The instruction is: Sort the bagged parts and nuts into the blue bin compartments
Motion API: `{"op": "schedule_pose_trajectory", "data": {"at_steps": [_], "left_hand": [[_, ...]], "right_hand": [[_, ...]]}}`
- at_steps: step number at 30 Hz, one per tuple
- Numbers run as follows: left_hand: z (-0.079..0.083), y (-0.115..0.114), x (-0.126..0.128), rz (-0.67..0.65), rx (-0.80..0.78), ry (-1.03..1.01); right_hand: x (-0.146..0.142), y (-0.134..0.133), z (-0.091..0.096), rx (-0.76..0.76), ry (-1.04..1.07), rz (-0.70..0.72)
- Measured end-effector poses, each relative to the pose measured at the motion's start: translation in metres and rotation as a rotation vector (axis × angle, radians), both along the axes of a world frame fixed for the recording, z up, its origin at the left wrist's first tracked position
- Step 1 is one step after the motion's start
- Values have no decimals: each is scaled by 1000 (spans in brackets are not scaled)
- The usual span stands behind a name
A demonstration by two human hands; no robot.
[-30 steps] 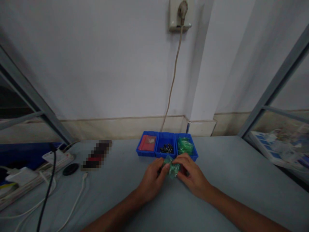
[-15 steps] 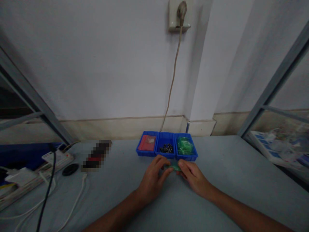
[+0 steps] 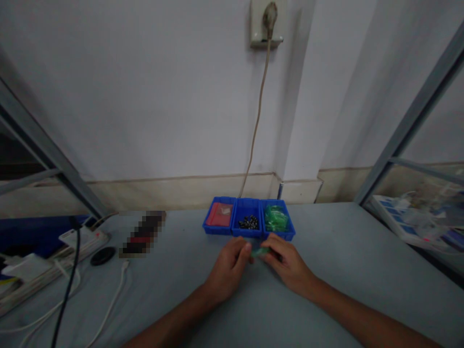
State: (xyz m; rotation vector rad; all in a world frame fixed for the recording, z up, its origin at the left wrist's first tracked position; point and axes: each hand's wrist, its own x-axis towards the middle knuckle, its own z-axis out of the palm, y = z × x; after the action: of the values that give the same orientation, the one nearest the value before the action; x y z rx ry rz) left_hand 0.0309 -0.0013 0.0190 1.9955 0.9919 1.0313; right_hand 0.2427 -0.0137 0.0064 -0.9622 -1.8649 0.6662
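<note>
My left hand and my right hand meet on the grey table, fingertips pinched on a small green plastic bag between them. Just beyond stand three blue bins in a row. The left bin holds red bags, the middle bin holds small dark parts, and the right bin holds green bags. Most of the held bag is hidden by my fingers.
A cable hangs from a wall socket down behind the bins. On the left lie a power strip, cords, a black disc and a pixelated object. A metal frame and cluttered shelf stand at right.
The green bag was lifted and spread between my hands a second ago. It is now lowered and pressed flat near the table, with both hands slightly closer to the bins.
</note>
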Motion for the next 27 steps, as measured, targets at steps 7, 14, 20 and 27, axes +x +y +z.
{"op": "schedule_pose_trajectory", "data": {"at_steps": [7, 14, 20, 27], "left_hand": [[-7, -1, 0, -49, 159, -15], [-7, 3, -2, 10, 180, 20], [-12, 11, 0, 100, -90, -164], [-14, 1, -1, -10, -92, -110]], "right_hand": [[-3, 4, -7, -230, 170, -21], [-2, 2, -9, -316, 191, 39], [-2, -3, 3, 42, 31, -26], [0, 0, 0, 0, -23, 21]]}}
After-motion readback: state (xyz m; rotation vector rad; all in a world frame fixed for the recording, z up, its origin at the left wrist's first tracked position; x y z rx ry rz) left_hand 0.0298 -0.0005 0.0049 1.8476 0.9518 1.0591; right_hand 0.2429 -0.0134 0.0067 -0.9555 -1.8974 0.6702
